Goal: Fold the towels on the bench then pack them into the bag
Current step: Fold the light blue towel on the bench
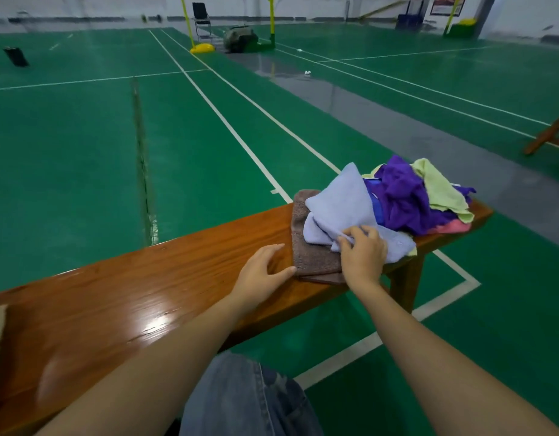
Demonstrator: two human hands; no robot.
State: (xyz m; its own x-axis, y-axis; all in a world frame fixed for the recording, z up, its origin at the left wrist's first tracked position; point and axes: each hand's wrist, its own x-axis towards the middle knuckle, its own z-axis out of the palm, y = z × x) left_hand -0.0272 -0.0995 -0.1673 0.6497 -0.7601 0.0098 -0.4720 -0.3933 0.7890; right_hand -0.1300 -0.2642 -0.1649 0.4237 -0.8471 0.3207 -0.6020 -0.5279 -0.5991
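Wooden bench (146, 297) runs from near left to far right over a green court floor (83, 152) with white lines. Towel pile sits at the bench's far right end. Right hand (363, 256) pinches a fold of the light blue towel (338, 206), fingers curled into the cloth. That towel lies on a flat brown towel (313, 256). Left hand (262, 269) rests on bare bench wood, fingers relaxed and spread, thumb tip at the brown towel's near edge, holding nothing. Behind are a crumpled purple towel (404, 196), a yellow-green towel (438, 190) on top of it, and a pink towel (454, 227) underneath. Jeans-clad knee (250, 401) bottom centre. Poster (448, 4) on the far wall, text too blurred to read.
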